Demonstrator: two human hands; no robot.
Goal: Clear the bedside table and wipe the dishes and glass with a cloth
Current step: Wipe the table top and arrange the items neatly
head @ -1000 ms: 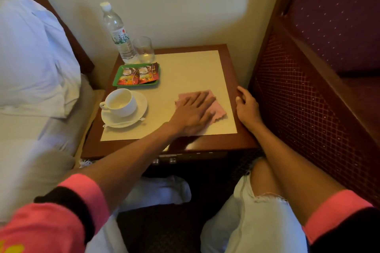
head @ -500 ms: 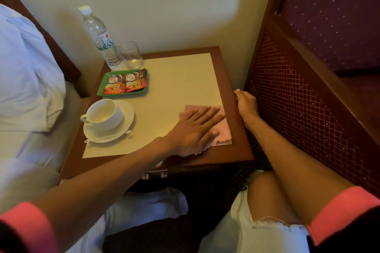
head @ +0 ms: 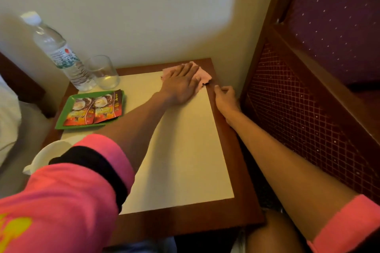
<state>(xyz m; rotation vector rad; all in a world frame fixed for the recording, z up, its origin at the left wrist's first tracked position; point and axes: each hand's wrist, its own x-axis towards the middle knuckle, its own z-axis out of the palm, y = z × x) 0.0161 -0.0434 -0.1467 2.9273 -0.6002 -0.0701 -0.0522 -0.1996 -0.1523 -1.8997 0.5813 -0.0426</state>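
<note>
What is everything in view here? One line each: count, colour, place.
Wooden bedside table: one, reddish-brown with cream top, centre.
Plastic water bottle: one, clear with white cap, table's far-left corner.
Drinking glass: one, clear, right of the bottle.
Plastic tray: one, green, table's left side.
Foil sachets: two, red, on the tray.
Fabric cloth: one, pink, far-right corner.
Ceramic dish: count unclear, white, near-left, mostly hidden.
Upholstered bed frame: one, maroon, right.
Sleeves: two, pink, bottom corners.
Left hand: one, flat on the cloth.
Right hand: one, table's right edge, fingers curled.
</note>
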